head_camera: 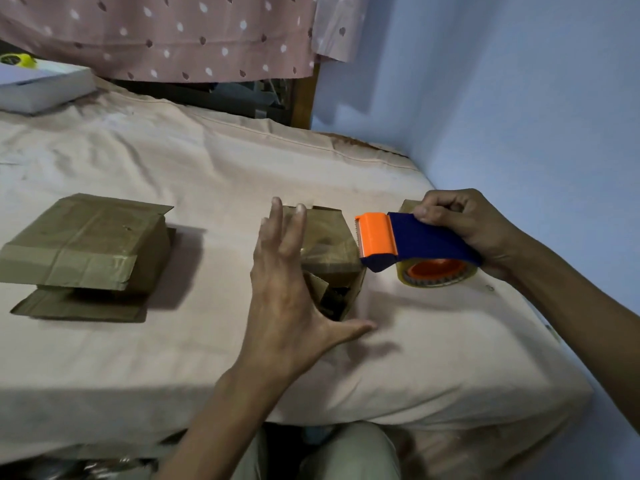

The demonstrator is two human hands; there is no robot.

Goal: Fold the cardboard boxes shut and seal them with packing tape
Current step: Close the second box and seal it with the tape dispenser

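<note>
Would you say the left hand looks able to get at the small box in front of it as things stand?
Probably yes. The left hand is open, holding nothing, right beside the small box. The tape dispenser in the right hand sits on the box's other side, so nothing blocks it.

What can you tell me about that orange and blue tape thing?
The tape dispenser looks like plastic: a dark blue body, an orange front piece with a toothed cutting edge, and a roll of clear tape on an orange hub underneath. The right hand grips its rear end, holding it above the bed, cutter pointing left, right beside the small cardboard box. Whether it touches the box is unclear.
</note>
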